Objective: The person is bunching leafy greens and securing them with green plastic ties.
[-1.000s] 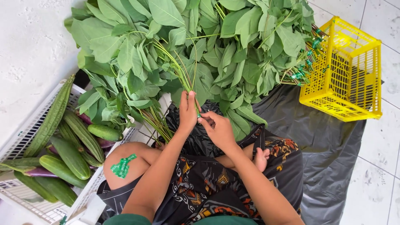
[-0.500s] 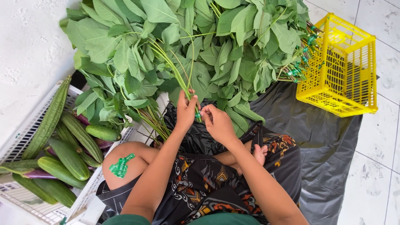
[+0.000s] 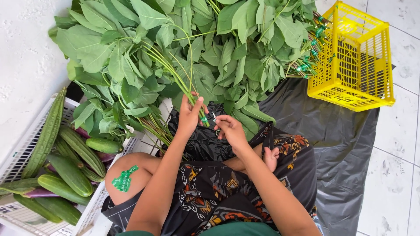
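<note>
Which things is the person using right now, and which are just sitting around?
In use:
left hand gripping a bunch of long green stems
right hand beside a green band on the stems

Lying about:
yellow plastic basket
white crate of green cucumbers
black plastic sheet

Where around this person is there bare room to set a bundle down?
Free: black plastic sheet below the yellow basket, and floor tiles beyond. Crowded: the leaf pile ahead and the white crate of cucumbers.
</note>
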